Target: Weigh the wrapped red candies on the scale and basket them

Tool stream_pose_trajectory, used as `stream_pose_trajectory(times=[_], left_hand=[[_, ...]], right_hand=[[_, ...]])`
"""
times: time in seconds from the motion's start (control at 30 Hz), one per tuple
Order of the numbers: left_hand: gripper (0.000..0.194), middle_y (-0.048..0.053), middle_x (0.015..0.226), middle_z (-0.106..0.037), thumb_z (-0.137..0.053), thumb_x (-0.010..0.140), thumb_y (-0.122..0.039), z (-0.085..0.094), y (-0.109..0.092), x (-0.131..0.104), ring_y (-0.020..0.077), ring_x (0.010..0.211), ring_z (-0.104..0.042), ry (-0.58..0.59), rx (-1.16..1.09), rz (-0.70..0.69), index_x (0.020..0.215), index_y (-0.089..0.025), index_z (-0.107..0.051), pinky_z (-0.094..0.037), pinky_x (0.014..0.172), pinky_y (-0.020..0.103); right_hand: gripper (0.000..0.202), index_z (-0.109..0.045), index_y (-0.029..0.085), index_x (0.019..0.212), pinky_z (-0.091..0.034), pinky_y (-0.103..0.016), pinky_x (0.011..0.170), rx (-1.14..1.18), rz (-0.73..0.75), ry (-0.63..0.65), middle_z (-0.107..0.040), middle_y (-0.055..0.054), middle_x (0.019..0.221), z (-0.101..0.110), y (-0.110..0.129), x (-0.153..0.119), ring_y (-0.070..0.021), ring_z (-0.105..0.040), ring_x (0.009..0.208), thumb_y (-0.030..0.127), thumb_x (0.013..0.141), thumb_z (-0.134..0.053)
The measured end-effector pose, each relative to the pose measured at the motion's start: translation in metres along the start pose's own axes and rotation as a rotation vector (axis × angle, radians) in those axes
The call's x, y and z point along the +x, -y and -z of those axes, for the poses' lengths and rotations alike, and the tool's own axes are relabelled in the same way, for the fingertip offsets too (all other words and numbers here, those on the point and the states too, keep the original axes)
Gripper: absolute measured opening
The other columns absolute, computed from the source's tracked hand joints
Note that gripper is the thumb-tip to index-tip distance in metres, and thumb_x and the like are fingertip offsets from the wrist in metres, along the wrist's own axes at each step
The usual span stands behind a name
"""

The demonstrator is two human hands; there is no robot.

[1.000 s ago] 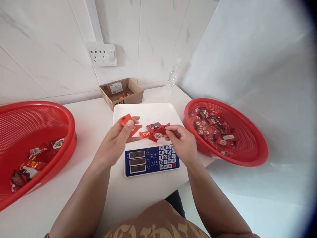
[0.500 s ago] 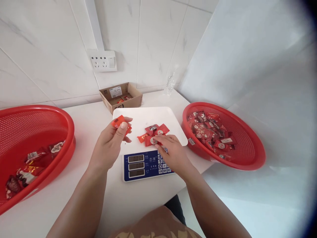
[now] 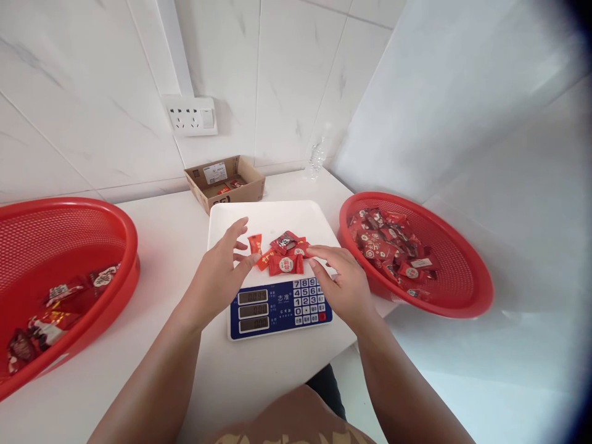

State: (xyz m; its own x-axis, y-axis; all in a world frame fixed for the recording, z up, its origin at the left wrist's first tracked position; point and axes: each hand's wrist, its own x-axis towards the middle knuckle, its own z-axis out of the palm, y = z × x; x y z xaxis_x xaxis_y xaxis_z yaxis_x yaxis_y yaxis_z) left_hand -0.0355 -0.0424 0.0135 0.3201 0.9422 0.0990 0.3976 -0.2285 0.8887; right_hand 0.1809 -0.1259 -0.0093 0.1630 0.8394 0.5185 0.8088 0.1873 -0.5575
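Several red wrapped candies (image 3: 286, 264) lie in a small pile on the white pan (image 3: 277, 216) of a weighing scale. My left hand (image 3: 222, 271) is over the pan's left side, fingers apart and holding nothing. Just beyond its thumb tip is a small orange-red packet (image 3: 254, 243) at the pile's left edge. On the other side, my right hand (image 3: 341, 285) is open, its fingertips at the right edge of the pile. Below the pan shows the scale's blue panel (image 3: 282, 306) with three displays and a keypad.
A red basket (image 3: 132, 246) with some packets stands at the left. Another red basket (image 3: 467, 277), holding many candies, is at the right. Behind the scale are a cardboard box (image 3: 245, 190) with a few packets and a clear plastic bottle (image 3: 316, 159) by the wall.
My left hand has let go of the orange-red packets, which now lie by the pile, and its fingers have spread. My right hand has drawn back rightward off the pile, uncovering the keypad.
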Motion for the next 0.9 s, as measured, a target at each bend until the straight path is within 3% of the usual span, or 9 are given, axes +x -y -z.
stream_pose_trajectory(times=[0.07,0.17,0.33,0.47,0.57,0.67,0.77,0.9], left_hand=[[0.060,0.012,0.138,-0.060,-0.064,0.087,-0.045,0.001,-0.001,-0.001,0.0283,0.102,-0.064,-0.008,0.069,-0.012,0.142,-0.031,-0.046,-0.051,0.085,0.047],[0.053,0.011,0.137,-0.060,-0.060,0.090,-0.047,0.005,-0.004,-0.003,0.0295,0.109,-0.063,-0.115,0.109,-0.093,0.139,-0.029,-0.049,-0.053,0.084,0.045],[0.051,0.008,0.144,-0.052,-0.064,0.091,-0.039,0.010,-0.009,-0.008,0.0254,0.118,-0.059,-0.343,-0.097,-0.280,0.138,-0.033,-0.045,-0.054,0.090,0.040],[0.047,0.003,0.143,-0.049,-0.065,0.093,-0.033,0.010,-0.015,-0.013,0.0224,0.126,-0.056,-0.418,-0.195,-0.355,0.136,-0.040,-0.046,-0.050,0.101,0.039],[0.045,0.002,0.144,-0.049,-0.064,0.093,-0.033,0.007,-0.019,-0.017,0.0237,0.131,-0.052,-0.425,-0.209,-0.375,0.134,-0.041,-0.048,-0.046,0.107,0.041],[0.047,0.003,0.147,-0.047,-0.064,0.093,-0.036,0.009,-0.019,-0.017,0.0260,0.132,-0.050,-0.430,-0.154,-0.379,0.136,-0.041,-0.047,-0.046,0.107,0.043],[0.051,0.004,0.153,-0.040,-0.059,0.095,-0.042,0.029,-0.007,-0.013,0.0298,0.138,-0.043,-0.418,0.046,-0.365,0.143,-0.037,-0.041,-0.042,0.111,0.048],[0.058,-0.002,0.161,-0.031,-0.064,0.090,-0.050,0.088,0.016,-0.011,0.0422,0.148,-0.021,-0.437,0.395,-0.157,0.142,-0.037,-0.043,-0.021,0.118,0.067]], right_hand=[[0.022,-0.074,0.025,0.106,-0.060,-0.044,0.084,-0.002,-0.025,0.002,-0.078,-0.007,0.108,0.001,-0.001,-0.002,-0.0260,-0.069,0.105,0.025,0.095,-0.055],[0.022,-0.073,0.026,0.107,-0.059,-0.047,0.087,-0.011,-0.055,-0.027,-0.077,-0.007,0.110,0.007,-0.004,-0.003,-0.0271,-0.069,0.105,0.028,0.095,-0.055],[0.028,-0.073,0.024,0.112,-0.051,-0.054,0.099,-0.175,-0.130,-0.168,-0.075,-0.010,0.116,0.033,-0.016,-0.004,-0.0317,-0.066,0.114,0.033,0.094,-0.054],[0.038,-0.070,0.018,0.122,-0.049,-0.053,0.102,-0.369,-0.286,-0.218,-0.070,-0.013,0.129,0.055,-0.032,-0.004,-0.0344,-0.061,0.122,0.036,0.091,-0.055],[0.049,-0.063,0.015,0.133,-0.051,-0.050,0.098,-0.452,-0.413,-0.070,-0.064,-0.014,0.138,0.060,-0.045,-0.005,-0.0360,-0.059,0.126,0.038,0.091,-0.053],[0.053,-0.057,0.017,0.141,-0.057,-0.049,0.079,-0.566,-0.544,0.177,-0.071,-0.014,0.127,0.054,-0.053,-0.008,-0.0376,-0.070,0.108,0.042,0.095,-0.046],[0.053,-0.054,0.021,0.144,-0.056,-0.045,0.065,-0.662,-0.544,0.280,-0.079,-0.014,0.107,0.048,-0.056,-0.012,-0.0356,-0.075,0.086,0.043,0.098,-0.040],[0.052,-0.054,0.023,0.144,-0.056,-0.043,0.062,-0.688,-0.497,0.278,-0.079,-0.013,0.107,0.046,-0.058,-0.014,-0.0347,-0.075,0.085,0.044,0.099,-0.038]])
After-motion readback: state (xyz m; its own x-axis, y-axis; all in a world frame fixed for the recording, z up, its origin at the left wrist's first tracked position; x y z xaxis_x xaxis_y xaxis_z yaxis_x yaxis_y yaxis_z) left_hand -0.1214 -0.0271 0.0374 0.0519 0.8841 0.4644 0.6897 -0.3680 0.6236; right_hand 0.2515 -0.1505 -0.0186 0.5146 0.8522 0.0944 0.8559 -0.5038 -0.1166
